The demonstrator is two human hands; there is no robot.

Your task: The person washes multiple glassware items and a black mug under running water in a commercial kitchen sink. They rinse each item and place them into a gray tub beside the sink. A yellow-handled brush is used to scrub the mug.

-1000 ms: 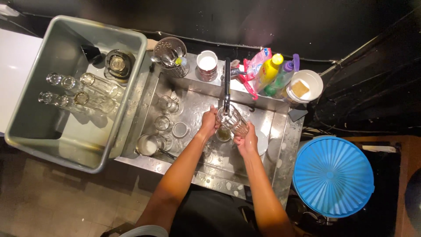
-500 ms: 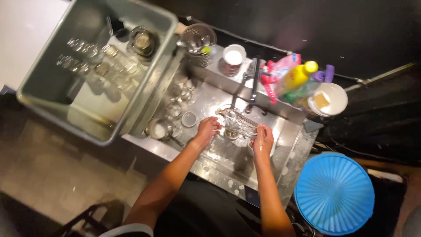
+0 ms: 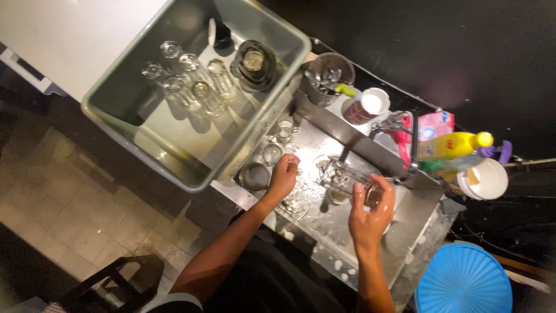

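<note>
over the steel sink point(image 3: 405, 223) the right hand point(image 3: 370, 214) grips a clear glass point(image 3: 352, 178) lying sideways by the tap point(image 3: 412, 145). left hand point(image 3: 284, 174) hangs loosely curled, empty, near glasses in the sink's left end point(image 3: 272, 152) — a grey tub point(image 3: 145, 145) beside it holds upright glasses point(image 3: 191, 78) and a dark jar point(image 3: 253, 64).

On the ledge behind the sink stand 3 packages: a pink and white soft pouch point(image 3: 431, 126), a yellow squeeze bottle point(image 3: 449, 145) with a yellow cap lying tilted beside it, and a purple-capped bottle point(image 3: 497, 152) just behind.
</note>
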